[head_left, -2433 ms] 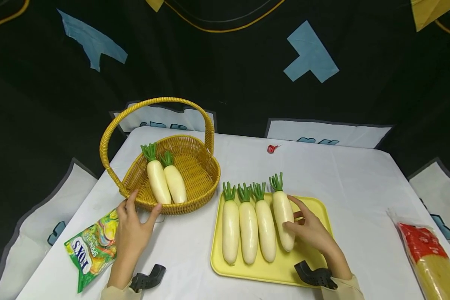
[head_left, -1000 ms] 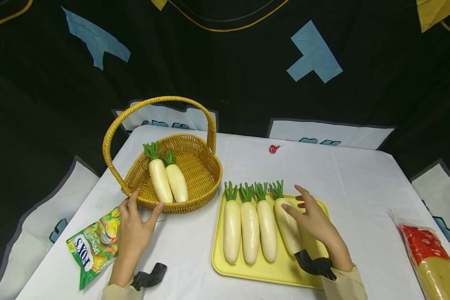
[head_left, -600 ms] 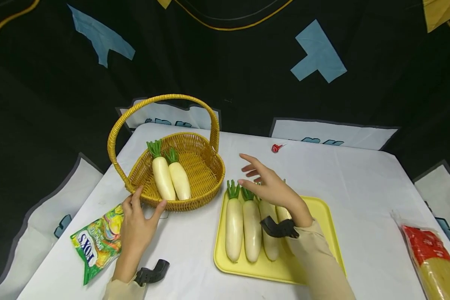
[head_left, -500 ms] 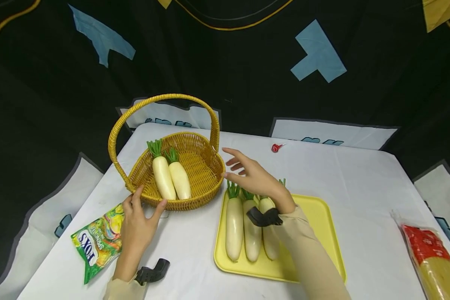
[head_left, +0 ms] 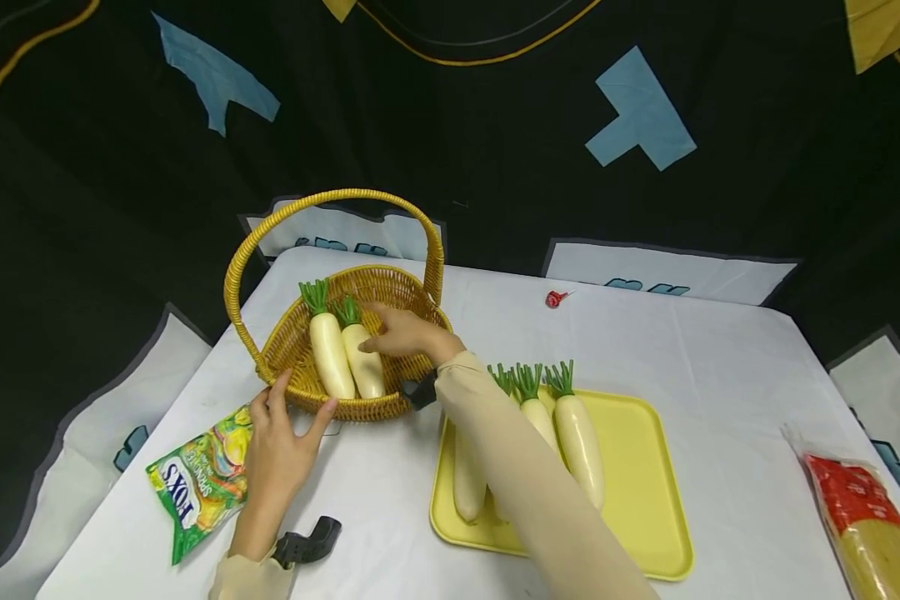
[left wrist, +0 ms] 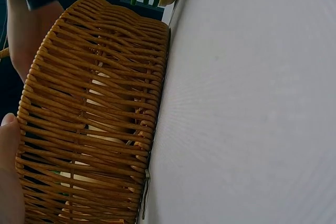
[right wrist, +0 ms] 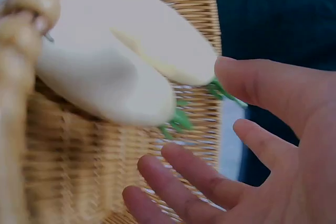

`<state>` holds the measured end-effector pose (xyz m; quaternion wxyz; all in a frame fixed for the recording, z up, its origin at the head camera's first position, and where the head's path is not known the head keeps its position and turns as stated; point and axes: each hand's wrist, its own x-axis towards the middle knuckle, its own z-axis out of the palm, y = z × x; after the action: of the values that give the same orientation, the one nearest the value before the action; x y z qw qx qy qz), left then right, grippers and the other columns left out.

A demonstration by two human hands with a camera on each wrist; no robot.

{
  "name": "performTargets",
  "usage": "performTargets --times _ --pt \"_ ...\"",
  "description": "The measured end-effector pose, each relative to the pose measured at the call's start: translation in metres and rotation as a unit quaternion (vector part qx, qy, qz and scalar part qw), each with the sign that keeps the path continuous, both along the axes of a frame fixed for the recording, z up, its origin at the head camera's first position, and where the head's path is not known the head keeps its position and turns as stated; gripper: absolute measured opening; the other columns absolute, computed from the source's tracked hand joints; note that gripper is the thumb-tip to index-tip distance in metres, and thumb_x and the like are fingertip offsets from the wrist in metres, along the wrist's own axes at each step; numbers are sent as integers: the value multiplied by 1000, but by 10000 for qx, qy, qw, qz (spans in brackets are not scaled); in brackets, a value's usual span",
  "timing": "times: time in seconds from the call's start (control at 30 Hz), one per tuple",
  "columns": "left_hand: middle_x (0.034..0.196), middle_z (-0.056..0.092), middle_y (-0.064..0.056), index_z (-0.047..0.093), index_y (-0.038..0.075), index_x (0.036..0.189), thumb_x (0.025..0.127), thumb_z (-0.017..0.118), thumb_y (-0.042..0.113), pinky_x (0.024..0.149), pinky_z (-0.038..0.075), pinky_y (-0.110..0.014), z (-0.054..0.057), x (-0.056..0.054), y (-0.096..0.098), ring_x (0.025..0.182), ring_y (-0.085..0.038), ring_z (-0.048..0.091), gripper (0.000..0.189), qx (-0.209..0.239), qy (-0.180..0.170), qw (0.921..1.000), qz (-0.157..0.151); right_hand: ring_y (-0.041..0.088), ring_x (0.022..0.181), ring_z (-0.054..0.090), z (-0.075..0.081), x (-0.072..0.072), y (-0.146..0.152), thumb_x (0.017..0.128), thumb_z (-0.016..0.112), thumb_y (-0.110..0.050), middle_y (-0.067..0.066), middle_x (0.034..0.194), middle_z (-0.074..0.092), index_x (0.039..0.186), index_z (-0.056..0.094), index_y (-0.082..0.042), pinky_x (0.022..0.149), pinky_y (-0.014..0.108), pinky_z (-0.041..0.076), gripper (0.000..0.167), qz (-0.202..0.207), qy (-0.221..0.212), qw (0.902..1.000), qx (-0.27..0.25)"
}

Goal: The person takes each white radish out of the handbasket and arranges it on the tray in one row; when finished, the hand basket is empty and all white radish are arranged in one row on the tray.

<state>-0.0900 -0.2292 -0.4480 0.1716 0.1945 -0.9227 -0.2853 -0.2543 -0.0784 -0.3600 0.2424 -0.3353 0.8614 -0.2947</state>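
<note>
In the head view, a yellow wicker basket (head_left: pixel 390 407) with a tall arched handle holds two white radishes with green tops, the left radish (head_left: pixel 332 358) and the right radish (head_left: pixel 367 371). My right hand (head_left: pixel 408 335) is inside the basket above the right radish; in the right wrist view its fingers are spread and hold nothing. At the near left rim rests my left hand (head_left: pixel 279 450), its thumb and fingers apart; the left wrist view shows the thumb (left wrist: pixel 8 145) against the basket wall. On a yellow tray (head_left: pixel 645 467) lie several more radishes (head_left: pixel 579 437), partly hidden by my right sleeve.
Left of the left hand lies a green candy bag (head_left: pixel 202 479). A red-wrapped lollipop (head_left: pixel 555 298) lies towards the back of the white table (head_left: pixel 735 392). At the right edge is a red and yellow packet (head_left: pixel 862 517).
My right hand has let go of the rightmost radish on the tray, then moved left over the other radishes and into the basket. My left hand has stayed at the basket rim.
</note>
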Motion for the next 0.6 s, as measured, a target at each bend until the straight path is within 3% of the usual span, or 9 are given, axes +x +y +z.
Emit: performTargets --times 0.17,0.3,0.6 --pt "136 27 -26 19 24 144 81 53 59 56 41 -50 0 -1 1 90 -51 52 80 12 -10 10000 -17 23 133 34 -16 0 -10 88 56 -26 5 149 27 145 22 -19 107 38 30 66 -178 -442 9987 173" --pt "136 27 -26 18 25 144 81 52 60 55 41 -49 0 -1 2 89 -51 52 80 -11 -65 10000 -18 23 137 27 -25 1 -11 87 58 -26 5 150 25 144 23 -23 109 40 26 67 -318 -646 9970 284" --pt "136 27 -25 18 25 144 81 53 59 56 40 -49 2 1 1 90 -50 51 80 12 -27 10000 3 21 118 46 -37 8 -18 82 65 -19 8 143 35 145 21 -24 96 33 41 77 -425 -880 9951 -122"
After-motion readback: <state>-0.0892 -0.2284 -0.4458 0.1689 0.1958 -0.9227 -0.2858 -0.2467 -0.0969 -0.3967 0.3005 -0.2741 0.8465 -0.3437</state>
